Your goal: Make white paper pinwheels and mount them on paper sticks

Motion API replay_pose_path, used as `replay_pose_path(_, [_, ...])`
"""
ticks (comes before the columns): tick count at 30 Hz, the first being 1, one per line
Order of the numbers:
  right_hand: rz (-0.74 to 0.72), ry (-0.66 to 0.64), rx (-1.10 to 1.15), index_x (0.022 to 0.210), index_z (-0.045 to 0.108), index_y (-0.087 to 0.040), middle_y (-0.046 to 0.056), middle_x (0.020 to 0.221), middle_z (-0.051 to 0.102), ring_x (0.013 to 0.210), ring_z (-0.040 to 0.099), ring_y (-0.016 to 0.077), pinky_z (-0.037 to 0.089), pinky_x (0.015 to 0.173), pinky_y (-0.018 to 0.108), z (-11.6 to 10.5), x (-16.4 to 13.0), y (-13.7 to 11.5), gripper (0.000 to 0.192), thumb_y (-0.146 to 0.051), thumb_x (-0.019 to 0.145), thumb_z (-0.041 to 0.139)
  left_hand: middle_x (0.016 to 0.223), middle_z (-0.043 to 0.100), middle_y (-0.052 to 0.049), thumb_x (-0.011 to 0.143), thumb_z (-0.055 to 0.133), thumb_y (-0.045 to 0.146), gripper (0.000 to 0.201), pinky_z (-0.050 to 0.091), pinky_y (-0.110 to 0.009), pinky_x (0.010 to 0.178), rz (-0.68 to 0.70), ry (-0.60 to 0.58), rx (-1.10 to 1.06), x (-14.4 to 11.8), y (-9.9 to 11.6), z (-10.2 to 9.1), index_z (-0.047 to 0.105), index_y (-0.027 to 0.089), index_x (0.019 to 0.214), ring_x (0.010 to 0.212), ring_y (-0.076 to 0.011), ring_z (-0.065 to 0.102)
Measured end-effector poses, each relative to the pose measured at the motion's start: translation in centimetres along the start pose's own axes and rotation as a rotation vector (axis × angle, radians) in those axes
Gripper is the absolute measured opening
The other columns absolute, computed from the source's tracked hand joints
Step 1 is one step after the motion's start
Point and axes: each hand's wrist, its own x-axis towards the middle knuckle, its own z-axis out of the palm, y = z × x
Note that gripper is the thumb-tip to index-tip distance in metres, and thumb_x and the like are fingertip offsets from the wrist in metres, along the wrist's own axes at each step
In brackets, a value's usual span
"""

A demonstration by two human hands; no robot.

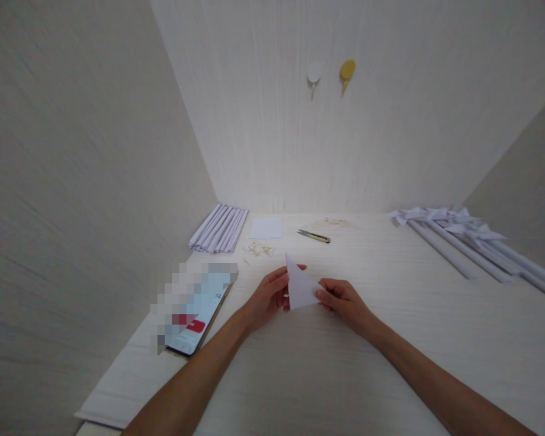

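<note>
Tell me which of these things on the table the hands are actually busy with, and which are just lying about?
In hand:
- folded white paper triangle, pinched by the left hand and the right hand

Lying about:
- rolled paper tubes
- white paper square
- scissors
- finished paper pinwheels
- phone
- wall hooks

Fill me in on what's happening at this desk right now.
A person sits at a pale desk holding a white paper folded into a triangle between both hands: the left hand at its left edge, the right hand pinching its right corner. Behind lie a bundle of rolled paper tubes, a flat white sheet, scissors and some small scraps. Finished paper pinwheels on sticks rest at the right, a phone at the left.
</note>
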Motion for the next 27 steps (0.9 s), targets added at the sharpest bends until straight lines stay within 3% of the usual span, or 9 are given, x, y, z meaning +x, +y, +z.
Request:
replay_pose_path(10, [-0.04,-0.021,-0.053,0.052,0.038,-0.017,-0.006,0.048,0.03,0.044,0.025,0.0064,0.017,0.04,0.02,-0.02,-0.19,-0.28,0.037,-0.048,0.071,0.046,0.046,0.041,0.005,0.065,0.054,0.041,0.041,0.028,-0.018,0.037,0.011,-0.005,0.039,-0.1,0.01,0.17,0.057,0.012,0.093,0.039,-0.0049,0.035])
replay_pose_path(21, [-0.043,-0.016,-0.043,0.05,0.035,-0.018,-0.006,0.048,0.028,0.044,0.024,0.0058,0.017,0.04,0.021,-0.08,-0.11,0.01,0.039,-0.05,0.069,0.047,0.055,0.048,0.001,0.064,0.054,0.043,0.039,0.027,-0.019,0.036,0.023,-0.002,0.005,-0.1,-0.17,0.12,0.059,0.013,0.088,0.042,-0.0067,0.042])
replay_pose_path(27, [0.02,-0.003,-0.047,0.049,0.036,-0.018,-0.006,0.044,0.03,0.041,0.025,0.0056,0.017,0.039,0.021,0.06,0.09,0.1,0.038,-0.048,0.071,0.044,0.055,0.048,0.001,0.064,0.057,0.036,0.029,0.028,-0.019,0.038,-0.007,0.037,0.042,-0.09,-0.13,0.12,0.062,0.013,0.081,0.043,-0.0063,0.041])
